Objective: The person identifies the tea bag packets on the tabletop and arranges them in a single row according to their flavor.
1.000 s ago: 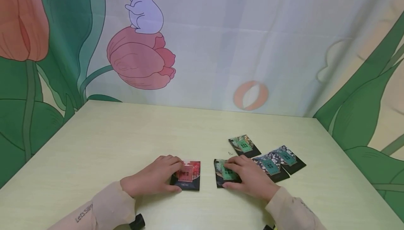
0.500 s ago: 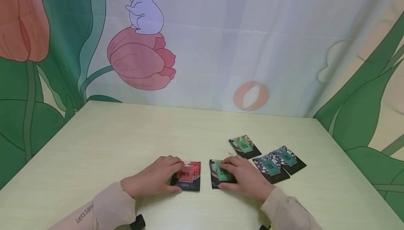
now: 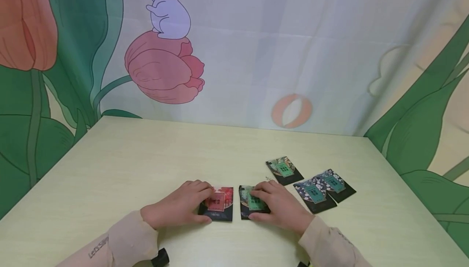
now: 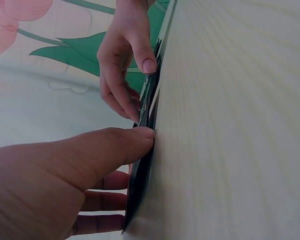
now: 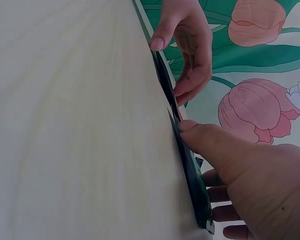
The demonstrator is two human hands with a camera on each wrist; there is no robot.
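In the head view, a flat sachet with a red label and dark lower band [image 3: 224, 210] lies on the table. My left hand [image 3: 179, 204] rests over its left part, fingertips on top and thumb at the near edge. Just right of it, with a narrow gap between, lies a sachet with a green label [image 3: 255, 204]. My right hand [image 3: 283, 208] presses on that one, fingers on its face and thumb by its near corner. The right wrist view shows the thumb of my right hand [image 5: 260, 170] touching the dark sachet edge [image 5: 192, 180].
Behind my right hand lies another green-labelled sachet [image 3: 284, 170]. Two blue floral sachets, one nearer [image 3: 314, 194] and one farther [image 3: 334, 184], lie side by side to the right. A printed curtain [image 3: 234, 55] hangs behind the pale table [image 3: 146, 149].
My right hand has slid the green-labelled sachet left across the table, narrowing the gap to the red-labelled one. The left hand and its sachet have stayed in place.
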